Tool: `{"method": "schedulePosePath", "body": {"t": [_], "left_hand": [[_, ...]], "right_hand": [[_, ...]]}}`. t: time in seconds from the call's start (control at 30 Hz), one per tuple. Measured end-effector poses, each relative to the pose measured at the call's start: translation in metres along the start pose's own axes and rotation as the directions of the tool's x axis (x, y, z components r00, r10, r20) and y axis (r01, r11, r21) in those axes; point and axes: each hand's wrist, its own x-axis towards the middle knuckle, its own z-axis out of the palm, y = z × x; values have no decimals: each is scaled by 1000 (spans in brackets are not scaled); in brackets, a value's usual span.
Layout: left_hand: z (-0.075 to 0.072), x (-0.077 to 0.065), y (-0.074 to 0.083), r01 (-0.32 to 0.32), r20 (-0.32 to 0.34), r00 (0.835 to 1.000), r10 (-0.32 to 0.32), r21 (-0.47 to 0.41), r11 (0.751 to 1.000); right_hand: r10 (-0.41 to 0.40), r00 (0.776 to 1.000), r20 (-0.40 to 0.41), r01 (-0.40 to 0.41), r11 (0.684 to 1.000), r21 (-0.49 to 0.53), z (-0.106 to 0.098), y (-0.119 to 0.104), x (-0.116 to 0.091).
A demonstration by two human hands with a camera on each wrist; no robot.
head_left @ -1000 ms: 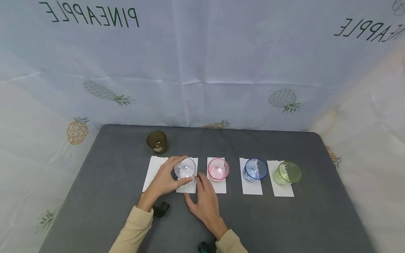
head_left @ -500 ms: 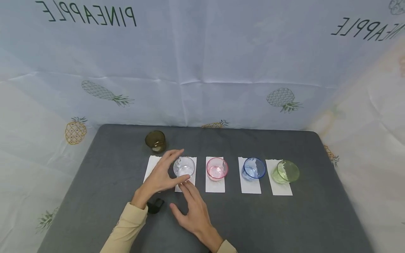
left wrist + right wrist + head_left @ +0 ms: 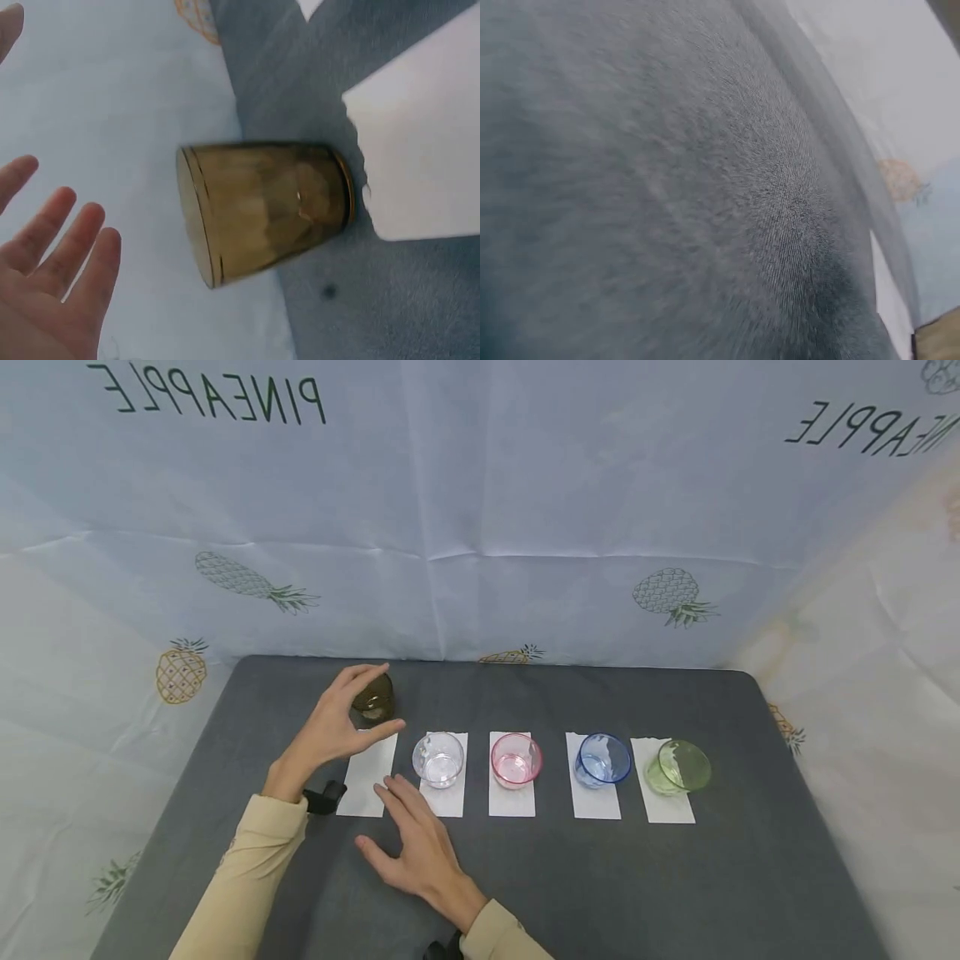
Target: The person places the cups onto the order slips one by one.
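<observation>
My left hand (image 3: 330, 724), thumb and fingers spread wide, is right by the brown glass (image 3: 377, 700) at the back left of the table. In the left wrist view the brown glass (image 3: 262, 210) stands apart from the fingertips (image 3: 101, 251). Just in front of it lies a white paper slip (image 3: 366, 781) with a torn edge. My right hand (image 3: 420, 847) hovers over the table in front of that slip, fingers extended and holding nothing. A clear glass (image 3: 438, 762) sits on a neighbouring slip, to the right of the left thumb.
Further right, a pink glass (image 3: 516, 762), a blue glass (image 3: 602, 760) and a green glass (image 3: 678, 767) each stand on a paper slip. They form a row on the grey tabletop (image 3: 675, 893). Behind the table hangs a pineapple-print curtain (image 3: 480, 485).
The left hand has left the clear glass, moving back and left to the brown one. My right hand has drifted left and forward of the row. The glasses stay in place.
</observation>
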Motion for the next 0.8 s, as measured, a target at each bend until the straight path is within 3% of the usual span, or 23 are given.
{"method": "schedulePosePath", "body": {"t": [0.27,0.5,0.8], "left_hand": [[-7,13,-22,39,38,999,-39,20,999],[-6,13,-37,74,105,991,-78,42,996],[-2,12,-52,147,149,976,-157,76,986]], "right_hand": [[20,999,29,-16,993,-121,24,16,13],[81,996,48,-65,962,-266,34,26,13],[202,974,100,-158,930,-332,39,24,14]]}}
